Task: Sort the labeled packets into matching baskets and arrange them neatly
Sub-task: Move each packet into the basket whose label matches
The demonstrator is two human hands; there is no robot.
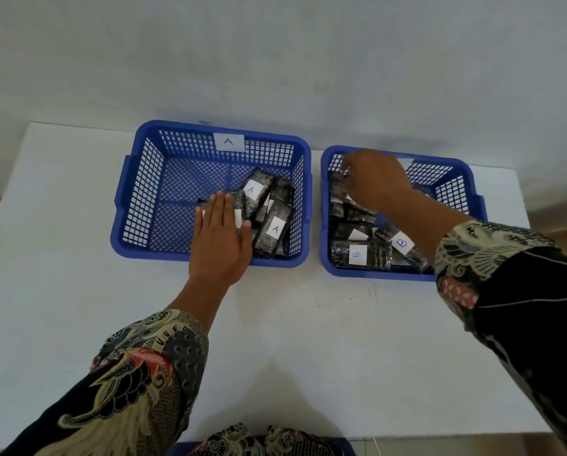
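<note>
Two blue mesh baskets stand side by side on the white table. The left basket (144,192) carries an "A" tag and holds several dark packets with "A" labels (274,228) in its right half. My left hand (221,238) lies flat with straight fingers on a packet there. The right basket (456,189) holds several dark packets with "B" labels (358,255). My right hand (374,182) reaches into its far left corner and pinches a dark packet (336,184) with curled fingers.
The white table (308,340) reaches from the baskets to its near edge. A pale wall rises behind the baskets. Part of another blue basket (183,449) shows at the bottom edge, under my patterned clothing.
</note>
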